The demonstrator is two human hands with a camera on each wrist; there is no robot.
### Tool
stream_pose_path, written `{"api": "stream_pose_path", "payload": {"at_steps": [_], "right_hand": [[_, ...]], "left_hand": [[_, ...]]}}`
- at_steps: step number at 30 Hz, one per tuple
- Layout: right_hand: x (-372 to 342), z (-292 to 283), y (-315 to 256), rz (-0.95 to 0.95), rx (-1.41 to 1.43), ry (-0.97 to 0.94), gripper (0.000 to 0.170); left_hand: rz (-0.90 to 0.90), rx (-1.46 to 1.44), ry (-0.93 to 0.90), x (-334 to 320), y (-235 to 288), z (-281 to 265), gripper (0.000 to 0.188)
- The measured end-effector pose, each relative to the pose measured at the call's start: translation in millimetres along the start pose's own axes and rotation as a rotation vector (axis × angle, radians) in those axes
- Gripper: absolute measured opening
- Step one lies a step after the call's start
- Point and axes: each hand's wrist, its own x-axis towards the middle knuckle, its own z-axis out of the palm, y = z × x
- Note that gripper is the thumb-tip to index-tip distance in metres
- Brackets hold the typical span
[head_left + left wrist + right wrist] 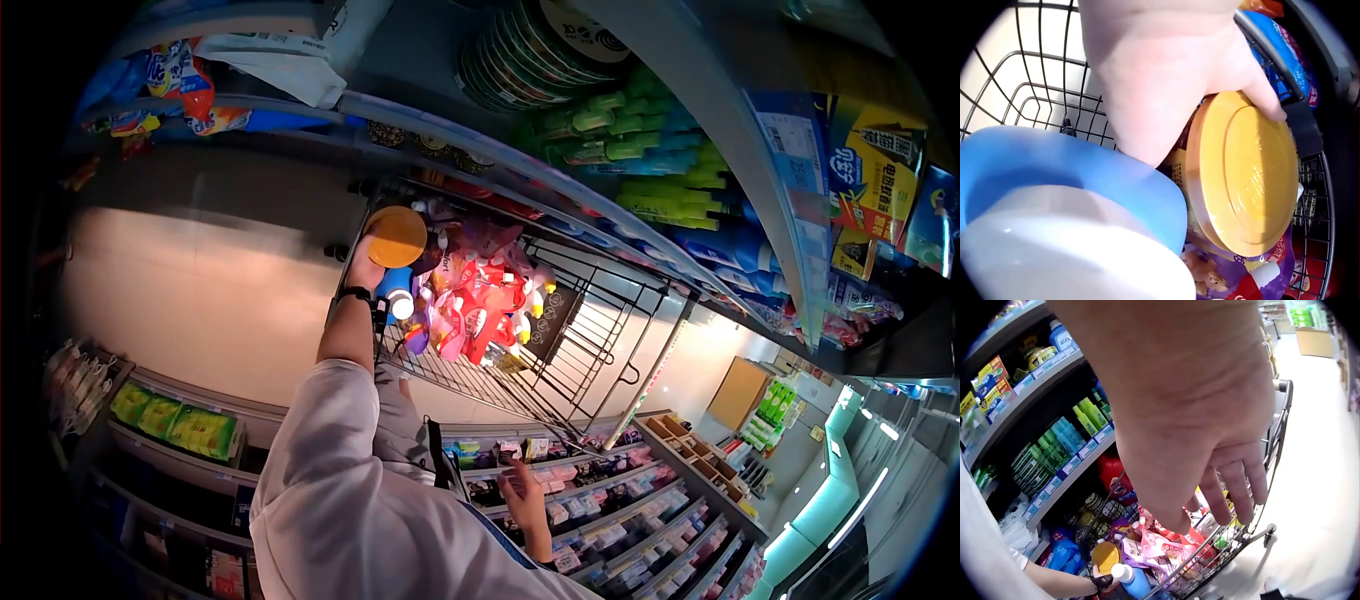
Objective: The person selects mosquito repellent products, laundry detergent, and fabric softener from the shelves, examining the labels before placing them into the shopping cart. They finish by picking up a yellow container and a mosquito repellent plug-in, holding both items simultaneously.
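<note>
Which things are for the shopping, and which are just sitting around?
Shopping job, it seems:
left hand, gripping the yellow-lidded tub
shopping cart
blue bottle and pink packs in it

Just around:
green bottles on the shelf
cardboard box

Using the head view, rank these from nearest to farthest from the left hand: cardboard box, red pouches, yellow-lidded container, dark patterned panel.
1. Yellow-lidded container: in the left hand's grip.
2. Red pouches: mid-cart, to the picture's right of the hand.
3. Dark patterned panel: beyond the pouches.
4. Cardboard box: outside the cart, far right.
</note>
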Motion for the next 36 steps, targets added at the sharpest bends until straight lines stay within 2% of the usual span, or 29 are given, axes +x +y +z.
{"api": "stream_pose_path", "payload": {"at_steps": [2,3,6,8,10,11,12,14,15,16,18,19,22,25,31,35,36], "right_hand": [[0,3,9,0.015,0.041,0.005,0.044],[3,5,13,0.018,0.02,0.009,0.044],[-4,10,1,0.047,0.111,-0.007,0.044],[-2,13,3,0.008,0.062,-0.019,0.042],[-1,20,7,-0.014,0.077,-0.008,0.039],[0,21,8,-0.01,0.083,-0.011,0.039],[0,23,10,-0.018,0.083,-0.013,0.039],[0,23,4,-0.025,0.087,-0.018,0.038],[0,23,-1,-0.012,0.096,-0.013,0.038],[0,22,-4,-0.003,0.104,-0.005,0.039],[-3,22,0,0.006,0.12,0.0,0.039],[-4,21,-3,0.009,0.135,0.009,0.04],[-10,19,3,0.026,0.141,0.035,0.041],[-22,21,8,0.054,0.175,0.055,0.042],[-36,22,26,0.106,0.291,0.094,0.044],[-38,22,43,0.064,0.312,0.132,0.045],[-38,21,51,0.057,0.32,0.135,0.045]], "left_hand": [[-0.006,-0.024,0.083,-2,2,6,0.044],[0.002,0.018,0.02,4,1,-2,0.044],[0.025,0.047,0.002,-5,5,6,0.047],[0.044,0.086,-0.033,-20,2,22,0.051],[0.13,0.221,0.147,-32,3,46,0.055],[0.111,0.193,0.218,-30,-3,43,0.062],[0.107,0.201,0.221,-30,-9,48,0.062],[0.41,0.585,0.629,-31,-21,69,0.07],[0.52,0.678,0.629,-11,-35,43,0.097],[0.522,0.682,0.625,-9,-42,62,0.097],[0.541,1.259,1.232,-14,-65,118,0.122],[0.463,1.302,1.306,-19,-69,135,0.124],[0.116,1.196,1.093,-27,-69,164,0.128],[0.011,1.164,1.015,-29,-67,173,0.131],[0.159,1.165,1.196,-48,-51,204,0.139],[0.235,1.146,1.186,-73,-43,225,0.144],[0.297,1.137,1.276,-51,-62,194,0.138]]}}
